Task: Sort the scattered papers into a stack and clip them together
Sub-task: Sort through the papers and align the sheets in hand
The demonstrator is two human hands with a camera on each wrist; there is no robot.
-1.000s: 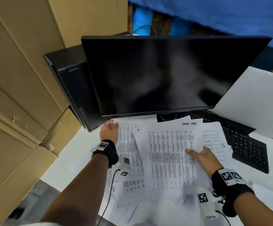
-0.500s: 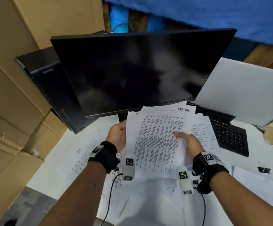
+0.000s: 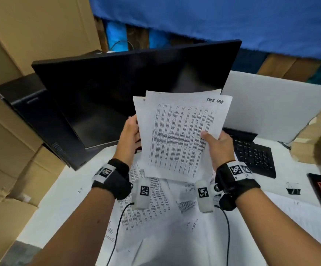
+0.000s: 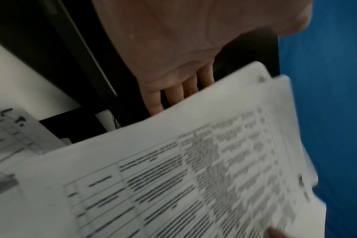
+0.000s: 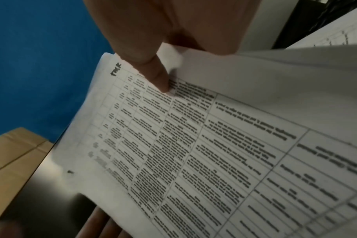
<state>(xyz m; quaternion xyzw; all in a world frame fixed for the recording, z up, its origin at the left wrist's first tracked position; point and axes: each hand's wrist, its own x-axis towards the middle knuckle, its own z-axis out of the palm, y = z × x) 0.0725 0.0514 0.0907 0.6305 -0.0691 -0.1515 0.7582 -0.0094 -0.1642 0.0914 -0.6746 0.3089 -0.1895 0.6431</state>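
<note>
A person holds a small stack of papers (image 3: 182,135) upright in the air with both hands, in front of a dark monitor (image 3: 132,89). The sheets are printed with dense tables, and a handwritten note sits at the top right corner of the front sheet. Their edges are not yet flush; corners of the sheets behind show at the top and left.

The left hand (image 3: 130,137) grips the stack's left edge. In the left wrist view its fingers (image 4: 174,95) pass behind the sheets. The right hand (image 3: 218,145) grips the right edge, with the thumb (image 5: 153,70) pressed on the front sheet and the other fingers behind. Each wrist wears a black band with a marker tag and a small white device with a cable.

Below the stack, more printed sheets (image 3: 152,204) lie scattered and overlapping on a white desk (image 3: 63,198). A black binder clip (image 3: 293,189) stands on the desk at the right, well apart from the hands. A black keyboard (image 3: 255,156) lies behind the right hand, partly under a white board (image 3: 274,104). Cardboard boxes (image 3: 12,131) fill the left side, and a blue cloth (image 3: 232,22) hangs at the back.
</note>
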